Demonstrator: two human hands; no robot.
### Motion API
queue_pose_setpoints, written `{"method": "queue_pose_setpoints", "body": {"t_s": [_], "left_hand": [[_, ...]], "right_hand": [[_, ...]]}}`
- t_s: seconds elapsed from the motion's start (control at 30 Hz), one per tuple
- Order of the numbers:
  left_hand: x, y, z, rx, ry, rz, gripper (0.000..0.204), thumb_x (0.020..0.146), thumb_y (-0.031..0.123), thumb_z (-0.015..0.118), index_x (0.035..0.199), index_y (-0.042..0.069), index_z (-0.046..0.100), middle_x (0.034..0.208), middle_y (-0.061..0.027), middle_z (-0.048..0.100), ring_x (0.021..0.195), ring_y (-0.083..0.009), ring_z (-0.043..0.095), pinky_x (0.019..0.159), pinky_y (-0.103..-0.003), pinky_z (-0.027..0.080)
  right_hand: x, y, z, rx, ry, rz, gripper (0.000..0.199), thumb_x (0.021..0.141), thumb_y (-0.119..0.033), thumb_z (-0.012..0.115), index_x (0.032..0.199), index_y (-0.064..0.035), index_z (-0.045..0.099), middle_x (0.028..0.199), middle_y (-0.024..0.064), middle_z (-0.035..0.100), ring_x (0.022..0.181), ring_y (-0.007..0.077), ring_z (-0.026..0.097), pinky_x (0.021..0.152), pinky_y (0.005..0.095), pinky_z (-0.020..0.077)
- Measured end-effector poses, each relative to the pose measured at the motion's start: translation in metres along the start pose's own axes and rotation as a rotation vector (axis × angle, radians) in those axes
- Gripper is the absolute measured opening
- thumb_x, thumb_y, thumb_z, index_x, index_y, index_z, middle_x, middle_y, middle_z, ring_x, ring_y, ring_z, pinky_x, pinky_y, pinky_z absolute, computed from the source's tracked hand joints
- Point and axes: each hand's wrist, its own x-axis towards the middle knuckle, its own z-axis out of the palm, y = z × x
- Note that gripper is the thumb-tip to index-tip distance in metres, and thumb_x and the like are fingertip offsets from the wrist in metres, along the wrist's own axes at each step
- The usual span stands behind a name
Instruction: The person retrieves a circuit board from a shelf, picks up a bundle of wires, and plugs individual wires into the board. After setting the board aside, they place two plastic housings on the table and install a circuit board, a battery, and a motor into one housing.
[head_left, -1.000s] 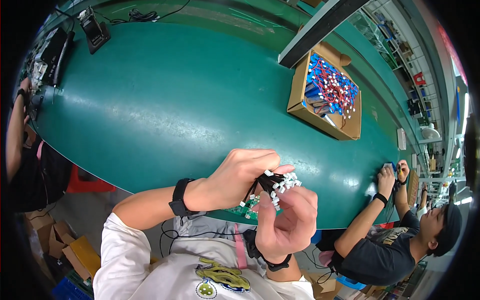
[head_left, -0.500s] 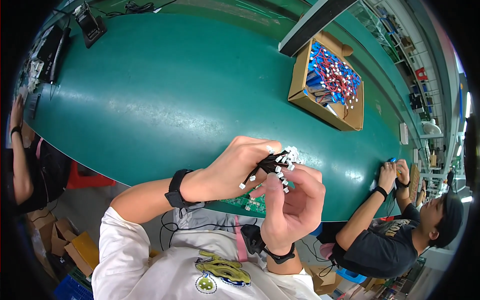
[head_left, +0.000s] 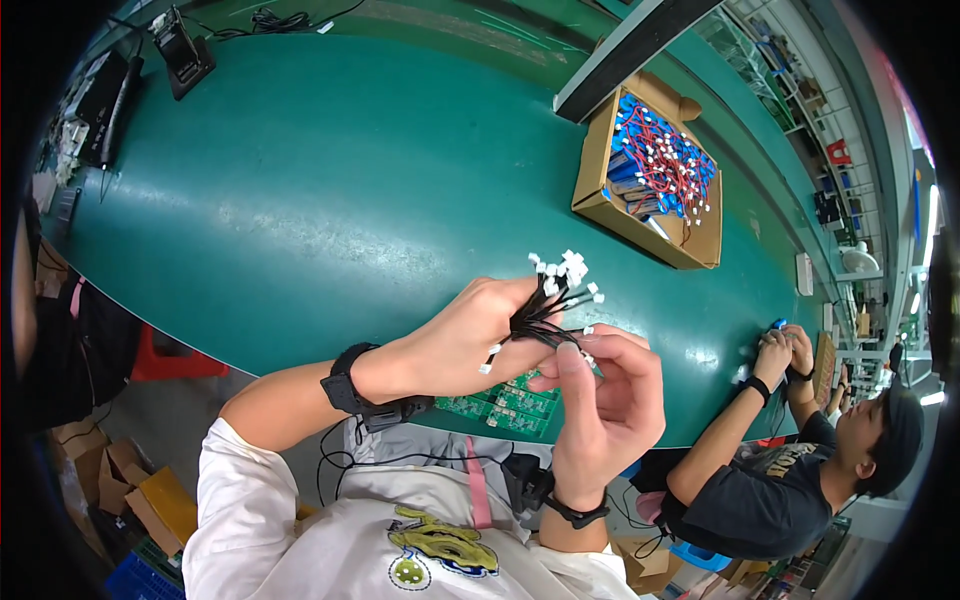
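1. Cable bundle (head_left: 533,322), black with white connectors (head_left: 571,270): held above the green surface (head_left: 330,200) in my left hand (head_left: 455,335), fingers closed around it.
2. Green circuit boards (head_left: 520,405): lying at the surface's near edge.
3. My right hand (head_left: 612,400): thumb and forefinger nearly together at the bundle's right-hand ends; whether they pinch a cable, I cannot tell.
4. Open carton (head_left: 640,236): blue batteries (head_left: 626,165) with red leads (head_left: 655,150) inside.

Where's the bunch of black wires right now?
In the head view, the bunch is just right of the middle, held in the left hand, above the green circuit boards.
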Motion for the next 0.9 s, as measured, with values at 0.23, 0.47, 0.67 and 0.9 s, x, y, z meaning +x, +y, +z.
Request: {"method": "queue_pose_setpoints", "body": {"t_s": [0.23,0.47,0.67,0.9], "left_hand": [[-0.002,0.008,0.000,-0.310,-0.148,-0.144,0.022,0.097,0.001,0.066,0.116,0.005,0.055,0.084,0.0056,0.051,0.070,-0.0015,0.045,0.060,-0.022,0.038],[-0.002,0.013,-0.003,-0.488,-0.169,-0.286,0.021,0.105,0.019,0.065,0.117,0.004,0.055,0.083,0.0063,0.048,0.071,-0.0012,0.044,0.062,-0.023,0.040],[-0.004,0.004,0.004,-0.347,-0.057,-0.034,0.017,0.108,0.020,0.061,0.113,0.004,0.058,0.083,0.0042,0.050,0.069,-0.0066,0.047,0.062,-0.027,0.040],[-0.006,0.002,-0.007,-0.055,-0.167,0.243,0.011,0.102,0.005,0.065,0.109,0.005,0.058,0.088,-0.0067,0.063,0.076,-0.0144,0.055,0.066,-0.031,0.046]], "right_hand": [[0.008,0.002,-0.023,0.066,-0.040,0.096,0.016,0.094,0.014,0.064,0.107,0.0071,0.059,0.111,0.0178,0.063,0.078,0.0182,0.071,0.064,0.0275,0.0605],[0.004,-0.004,-0.025,0.172,-0.021,0.207,0.017,0.092,0.009,0.068,0.104,0.0045,0.058,0.111,0.0174,0.063,0.079,0.0176,0.070,0.064,0.0274,0.0586],[0.000,-0.008,-0.024,0.324,-0.055,0.228,0.020,0.091,0.011,0.067,0.106,0.0045,0.056,0.113,0.0179,0.062,0.082,0.0176,0.069,0.068,0.0289,0.0588],[-0.005,-0.021,-0.020,0.362,-0.063,0.229,0.022,0.089,0.012,0.066,0.106,0.0038,0.055,0.110,0.0178,0.062,0.076,0.0175,0.068,0.062,0.0282,0.0576]]}}
